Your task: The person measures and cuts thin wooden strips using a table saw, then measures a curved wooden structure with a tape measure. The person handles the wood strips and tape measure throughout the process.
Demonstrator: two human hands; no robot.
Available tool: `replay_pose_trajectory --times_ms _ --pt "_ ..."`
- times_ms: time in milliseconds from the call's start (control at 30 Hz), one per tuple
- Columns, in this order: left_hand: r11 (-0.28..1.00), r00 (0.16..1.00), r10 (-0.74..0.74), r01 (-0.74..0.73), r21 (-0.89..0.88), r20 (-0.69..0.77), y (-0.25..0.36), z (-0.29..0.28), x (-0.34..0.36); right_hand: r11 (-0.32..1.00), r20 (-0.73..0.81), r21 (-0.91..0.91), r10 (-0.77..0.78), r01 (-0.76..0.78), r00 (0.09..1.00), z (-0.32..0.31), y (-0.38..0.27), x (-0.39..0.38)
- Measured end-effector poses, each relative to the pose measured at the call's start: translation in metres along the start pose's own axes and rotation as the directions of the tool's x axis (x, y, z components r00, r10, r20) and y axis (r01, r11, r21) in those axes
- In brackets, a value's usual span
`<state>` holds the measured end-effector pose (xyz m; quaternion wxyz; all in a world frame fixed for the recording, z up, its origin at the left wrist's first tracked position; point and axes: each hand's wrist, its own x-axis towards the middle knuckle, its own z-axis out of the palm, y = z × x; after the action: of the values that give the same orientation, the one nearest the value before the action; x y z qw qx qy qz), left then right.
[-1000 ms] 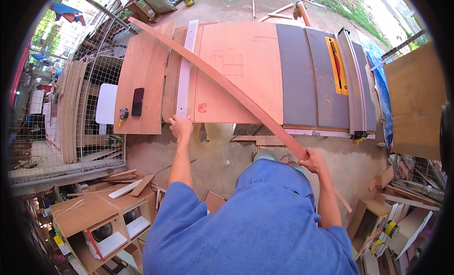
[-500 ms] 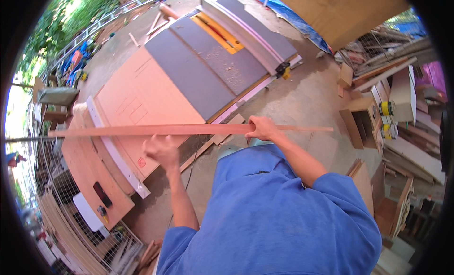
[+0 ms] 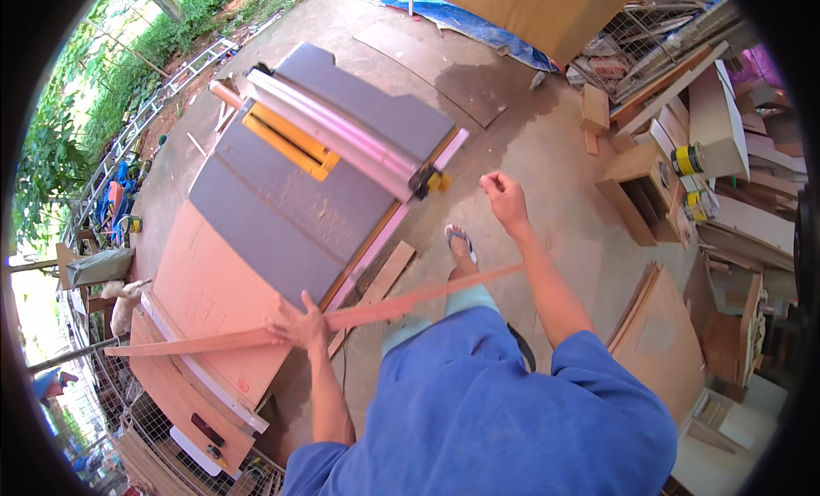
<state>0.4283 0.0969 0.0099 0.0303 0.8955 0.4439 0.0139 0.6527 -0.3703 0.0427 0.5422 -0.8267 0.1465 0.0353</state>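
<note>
My left hand (image 3: pixel 299 325), fingers spread, rests on a long reddish wooden strip (image 3: pixel 389 306) lying diagonally over the plywood extension (image 3: pixel 205 265) of the table saw (image 3: pixel 273 206) and reaching out past its near edge. My right hand (image 3: pixel 504 193) is off the strip, raised near the yellow-tipped end of the saw's fence (image 3: pixel 342 129), fingers curled together; whatever they hold, if anything, is too small to make out. A dark phone (image 3: pixel 207 431) and a tape measure lie on the left board.
A white animal (image 3: pixel 124 312) is beside the saw's left end. Stacked offcuts, boxes (image 3: pixel 641 206) and leaning panels (image 3: pixel 658 359) crowd the right. A ladder (image 3: pixel 124 146) lies by the greenery. A sandaled foot (image 3: pixel 459 248) is on the concrete; a blue tarp (image 3: pixel 461 22) lies beyond.
The view has turned rightward. My right hand has let go of the strip and moved up and forward. My left hand left the white rail and now rests on the strip.
</note>
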Motion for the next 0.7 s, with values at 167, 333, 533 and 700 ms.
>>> replay_pose_trajectory --times_ms 167,333,533,700 --pt "0.99 0.997 -0.013 0.002 0.139 0.078 -0.008 0.013 0.009 0.964 0.255 0.267 -0.073 0.003 0.964 0.031 0.038 0.208" --pt "0.992 0.932 -0.066 0.021 0.128 0.356 -0.014 0.004 0.024 0.948 0.604 0.162 0.123 -0.272 0.788 0.115 0.02 0.313" --pt "0.965 0.882 -0.181 0.076 0.249 0.435 0.011 -0.004 0.03 0.978 0.8 0.11 0.02 -0.18 0.6 0.172 0.024 0.345" --pt "0.948 0.872 -0.257 0.144 0.283 0.417 0.001 -0.005 -0.005 0.999 0.864 0.036 -0.047 0.031 0.501 0.192 0.026 0.344"
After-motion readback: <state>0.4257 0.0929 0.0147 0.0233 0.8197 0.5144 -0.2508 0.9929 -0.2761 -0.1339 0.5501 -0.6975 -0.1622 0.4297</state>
